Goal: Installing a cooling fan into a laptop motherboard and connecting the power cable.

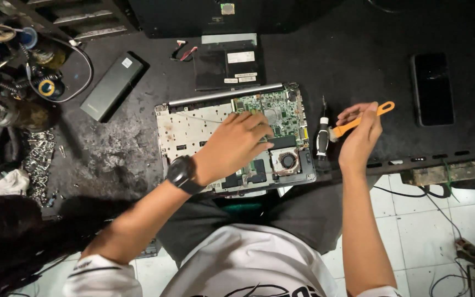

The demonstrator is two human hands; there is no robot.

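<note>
Two hands at work: the left hand [237, 144] rests fingers-down on the opened laptop's green circuit board [275, 111], gripping nothing, while the right hand [360, 137], beside it, pinches an orange-handled brush [358, 121] above the black-handled screwdriver [322, 139], seemingly mid-cleaning.

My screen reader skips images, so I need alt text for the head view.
Seen from above, a person's left hand rests on an opened laptop's circuit board while the right hand holds an orange brush beside a screwdriver on a dark workbench.
</note>
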